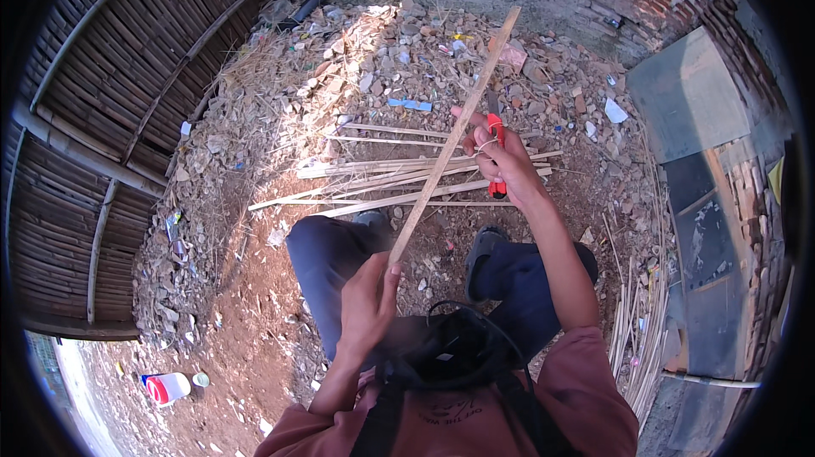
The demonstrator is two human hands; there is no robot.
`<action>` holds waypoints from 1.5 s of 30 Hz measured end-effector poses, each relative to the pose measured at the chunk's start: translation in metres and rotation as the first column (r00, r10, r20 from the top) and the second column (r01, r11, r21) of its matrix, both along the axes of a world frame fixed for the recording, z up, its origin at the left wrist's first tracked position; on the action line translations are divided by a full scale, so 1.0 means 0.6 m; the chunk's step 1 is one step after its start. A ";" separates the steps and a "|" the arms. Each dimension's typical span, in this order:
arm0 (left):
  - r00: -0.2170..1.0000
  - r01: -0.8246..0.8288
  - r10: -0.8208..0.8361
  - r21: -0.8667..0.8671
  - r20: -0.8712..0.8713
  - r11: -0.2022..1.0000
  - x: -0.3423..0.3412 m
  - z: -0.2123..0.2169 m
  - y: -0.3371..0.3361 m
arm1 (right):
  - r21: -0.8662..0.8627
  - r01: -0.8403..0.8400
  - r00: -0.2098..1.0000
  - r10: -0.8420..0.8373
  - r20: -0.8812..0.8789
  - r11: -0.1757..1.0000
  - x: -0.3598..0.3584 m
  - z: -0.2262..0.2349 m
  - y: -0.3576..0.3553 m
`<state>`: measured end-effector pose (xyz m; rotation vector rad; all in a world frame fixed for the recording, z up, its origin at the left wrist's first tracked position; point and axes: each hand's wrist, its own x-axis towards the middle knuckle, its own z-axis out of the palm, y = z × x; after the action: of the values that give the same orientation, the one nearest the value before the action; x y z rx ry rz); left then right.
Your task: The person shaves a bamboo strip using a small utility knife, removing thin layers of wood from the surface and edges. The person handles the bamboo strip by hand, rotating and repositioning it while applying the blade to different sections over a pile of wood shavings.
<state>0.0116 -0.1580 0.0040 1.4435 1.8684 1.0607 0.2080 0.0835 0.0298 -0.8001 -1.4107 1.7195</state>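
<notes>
Strip (449,145) slants lengthwise toward the upper right.

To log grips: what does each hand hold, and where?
The left hand grips a strip by its near end; the right hand holds the red knife by its handle. Whether that hand also grips the strip is unclear.

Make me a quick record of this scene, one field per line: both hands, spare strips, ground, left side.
Left hand: gripping the lower end of a long pale strip
Right hand: holding a red cutter, beside that strip
Spare strips: loosely piled beyond the feet
Ground: dirt, stones, litter
Left side: slatted wall
</notes>
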 end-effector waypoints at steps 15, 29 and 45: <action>0.996 0.052 -0.042 0.127 -0.082 0.990 0.024 0.006 0.075 | 0.033 0.092 0.995 -0.091 -0.051 0.995 0.025 0.011 -0.002; 0.914 0.129 -0.130 0.027 0.383 0.991 -0.001 0.018 0.082 | 0.296 -0.350 0.863 0.182 0.472 0.889 0.077 0.020 0.020; 0.601 0.256 -0.088 -0.086 0.794 0.963 -0.016 0.039 0.084 | 0.651 0.018 0.918 -0.271 0.290 0.759 0.015 0.016 -0.032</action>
<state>0.0020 -0.1078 0.0274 0.7916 1.1074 1.1236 0.2172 0.0646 0.0391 -0.8296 -1.9729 0.8669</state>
